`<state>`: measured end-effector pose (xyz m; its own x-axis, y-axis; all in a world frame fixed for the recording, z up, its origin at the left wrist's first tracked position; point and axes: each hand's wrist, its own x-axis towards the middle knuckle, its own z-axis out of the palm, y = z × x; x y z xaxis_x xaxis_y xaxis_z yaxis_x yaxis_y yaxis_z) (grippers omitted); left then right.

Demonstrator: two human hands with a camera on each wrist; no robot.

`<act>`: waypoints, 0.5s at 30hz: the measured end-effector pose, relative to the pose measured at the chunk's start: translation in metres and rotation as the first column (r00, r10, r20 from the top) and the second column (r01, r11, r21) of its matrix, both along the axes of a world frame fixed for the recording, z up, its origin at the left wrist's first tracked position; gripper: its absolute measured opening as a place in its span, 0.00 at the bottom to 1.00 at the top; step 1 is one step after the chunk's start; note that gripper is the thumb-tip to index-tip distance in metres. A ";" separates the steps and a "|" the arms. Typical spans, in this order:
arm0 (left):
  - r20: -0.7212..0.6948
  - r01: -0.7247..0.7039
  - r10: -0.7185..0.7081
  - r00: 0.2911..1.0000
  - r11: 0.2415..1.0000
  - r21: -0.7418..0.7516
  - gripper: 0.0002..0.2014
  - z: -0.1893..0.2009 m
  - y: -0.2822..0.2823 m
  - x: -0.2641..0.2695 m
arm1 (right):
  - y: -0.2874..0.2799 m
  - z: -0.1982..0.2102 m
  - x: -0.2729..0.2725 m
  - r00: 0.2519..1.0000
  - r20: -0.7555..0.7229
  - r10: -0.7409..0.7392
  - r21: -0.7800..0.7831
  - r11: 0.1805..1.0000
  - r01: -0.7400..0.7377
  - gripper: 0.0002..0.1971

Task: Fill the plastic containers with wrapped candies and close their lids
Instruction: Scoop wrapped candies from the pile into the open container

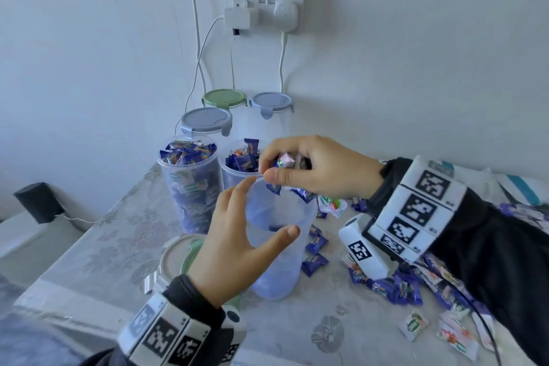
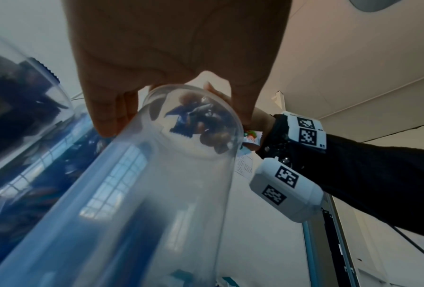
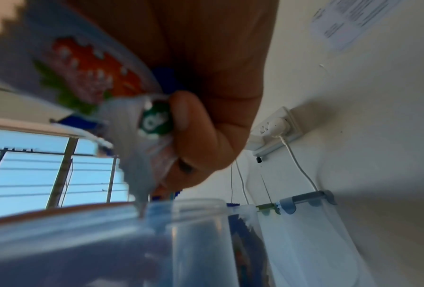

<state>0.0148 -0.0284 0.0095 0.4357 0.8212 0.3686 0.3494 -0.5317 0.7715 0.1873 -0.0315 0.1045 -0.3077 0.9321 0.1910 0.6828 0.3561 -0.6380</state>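
Left hand (image 1: 234,244) cups the empty clear container (image 1: 282,246) standing upright on the desk (image 1: 98,246), fingers and thumb curled round its wall near the rim. Directly above its mouth, right hand (image 1: 312,166) clutches a bunch of wrapped candies (image 1: 283,161), so the drop looks straight down along the container's long axis. Right wrist view shows a green-labelled wrapper against the fingertips (image 3: 181,114); head view hides it. Loose candies (image 1: 398,288) lie right.
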 end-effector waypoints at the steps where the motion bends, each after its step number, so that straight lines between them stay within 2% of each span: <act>1: 0.024 0.016 -0.016 1.000 1.000 -0.009 0.47 -0.002 0.000 0.000 | 0.001 -0.001 -0.003 0.999 0.049 0.004 -0.043 0.999 -0.002 0.09; 3: 0.076 0.041 -0.040 0.996 0.999 -0.006 0.44 -0.005 0.001 0.001 | 0.001 -0.002 -0.008 0.991 0.135 0.018 -0.108 0.994 -0.003 0.13; 5: 0.102 0.048 -0.046 0.994 0.999 -0.015 0.46 -0.008 0.002 0.001 | 0.001 0.000 -0.011 0.980 0.199 0.022 -0.130 0.991 0.004 0.16; 7: 0.114 0.055 -0.052 0.992 0.998 -0.028 0.48 -0.009 0.004 0.001 | 0.000 0.004 -0.012 0.966 0.256 0.016 -0.154 0.988 0.024 0.18; 10: 0.129 0.061 -0.059 0.990 0.998 -0.014 0.43 -0.011 0.004 0.001 | 0.001 0.009 -0.013 0.955 0.295 -0.008 -0.154 0.987 0.056 0.18; 12: 0.131 0.046 -0.045 0.990 0.999 -0.002 0.41 -0.014 0.004 0.001 | 0.003 0.006 -0.014 0.975 0.212 -0.062 -0.023 0.997 0.068 0.19; 14: 0.128 0.041 -0.040 0.991 0.999 -0.010 0.44 -0.016 0.004 0.001 | 0.006 -0.002 -0.017 0.991 -0.022 -0.130 0.159 0.978 0.132 0.16; 15: 0.125 0.042 -0.041 0.991 0.999 -0.009 0.46 -0.017 0.004 0.001 | 0.007 -0.008 -0.019 0.973 -0.169 -0.160 0.230 0.953 0.197 0.14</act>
<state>0.0157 -0.0240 -0.0071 0.4210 0.8077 0.4127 0.2281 -0.5347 0.8137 0.1685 -0.0240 0.0966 -0.0920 0.8884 0.4497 0.6548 0.3942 -0.6449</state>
